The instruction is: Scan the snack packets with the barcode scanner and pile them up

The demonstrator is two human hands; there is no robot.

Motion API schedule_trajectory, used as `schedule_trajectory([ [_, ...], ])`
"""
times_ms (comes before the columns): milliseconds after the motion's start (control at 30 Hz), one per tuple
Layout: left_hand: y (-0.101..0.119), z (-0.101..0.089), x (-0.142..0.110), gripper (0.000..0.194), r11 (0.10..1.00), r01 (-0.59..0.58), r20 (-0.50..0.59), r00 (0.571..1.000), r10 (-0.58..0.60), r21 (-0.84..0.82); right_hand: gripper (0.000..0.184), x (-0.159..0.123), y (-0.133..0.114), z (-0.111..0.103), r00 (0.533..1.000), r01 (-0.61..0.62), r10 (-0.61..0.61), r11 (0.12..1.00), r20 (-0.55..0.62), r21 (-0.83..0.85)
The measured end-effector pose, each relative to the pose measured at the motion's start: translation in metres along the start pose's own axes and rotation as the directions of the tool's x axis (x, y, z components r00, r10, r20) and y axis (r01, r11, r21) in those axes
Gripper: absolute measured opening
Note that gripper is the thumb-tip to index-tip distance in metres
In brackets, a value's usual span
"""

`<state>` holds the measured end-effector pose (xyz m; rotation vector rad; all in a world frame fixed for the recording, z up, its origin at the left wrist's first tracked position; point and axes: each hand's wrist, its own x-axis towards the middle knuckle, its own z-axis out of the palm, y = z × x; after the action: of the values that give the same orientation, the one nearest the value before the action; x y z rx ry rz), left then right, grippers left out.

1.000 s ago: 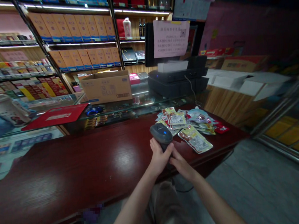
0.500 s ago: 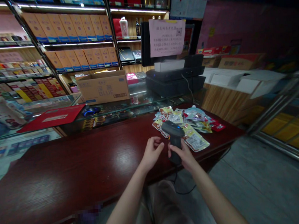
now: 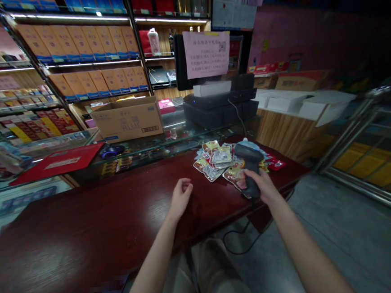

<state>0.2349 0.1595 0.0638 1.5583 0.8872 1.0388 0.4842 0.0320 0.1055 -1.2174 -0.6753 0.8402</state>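
Note:
My right hand [image 3: 265, 185] is wrapped round the handle of a dark barcode scanner [image 3: 248, 153]. The scanner is over the right part of a pile of snack packets [image 3: 220, 155], hiding some of them. One packet [image 3: 234, 176] lies flat just left of the handle. My left hand [image 3: 181, 195] is over the brown wooden tabletop [image 3: 119, 211], left of the packets. Its fingers are loosely curled, the thumb stands a little apart, and nothing shows in it. A black cable [image 3: 236, 253] hangs in a loop below the table edge.
Behind the table runs a glass counter with a cardboard box [image 3: 127, 120], a red folder [image 3: 59, 162], a computer mouse [image 3: 112, 151] and a black till [image 3: 219, 109] under a monitor bearing a paper notice [image 3: 207, 54]. A metal railing [image 3: 357, 179] stands at the right.
My right hand has carried the barcode scanner to the right, over the packets. My left hand has shifted left, away from the scanner. The whole view has turned slightly.

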Motion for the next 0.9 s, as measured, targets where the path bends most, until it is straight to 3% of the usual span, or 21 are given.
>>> schedule_trajectory([
  [133, 0.002, 0.018, 0.016, 0.022, 0.993, -0.053, 0.013, 0.999, 0.052, 0.109, 0.028, 0.041, -0.029, -0.053, 0.983, 0.129, -0.133, 0.991, -0.13, -0.033],
  [267, 0.009, 0.046, 0.043, 0.021, 0.942, -0.165, 0.021, 0.986, 0.166, 0.291, 0.027, 0.09, -0.048, -0.089, 0.989, 0.13, -0.133, 0.99, -0.058, -0.052],
  [400, 0.013, 0.074, 0.076, 0.036, 0.892, -0.145, 0.027, 0.989, 0.148, 0.429, 0.025, 0.127, -0.045, -0.092, 0.989, 0.144, -0.147, 0.984, -0.025, -0.105],
  [567, 0.006, 0.097, 0.105, 0.056, 0.857, -0.112, 0.011, 0.992, 0.123, 0.503, 0.027, 0.15, -0.025, -0.088, 0.999, -0.008, 0.001, 0.99, -0.047, -0.138],
  [700, 0.006, 0.107, 0.112, 0.061, 0.817, -0.059, 0.023, 0.998, 0.056, 0.574, 0.029, 0.155, -0.019, -0.092, 1.0, -0.003, 0.001, 0.995, -0.015, -0.103],
  [900, 0.011, 0.11, 0.123, 0.059, 0.79, -0.04, 0.037, 0.999, 0.021, 0.612, 0.029, 0.159, -0.035, -0.108, 1.0, 0.014, -0.014, 1.0, 0.001, 0.002],
])
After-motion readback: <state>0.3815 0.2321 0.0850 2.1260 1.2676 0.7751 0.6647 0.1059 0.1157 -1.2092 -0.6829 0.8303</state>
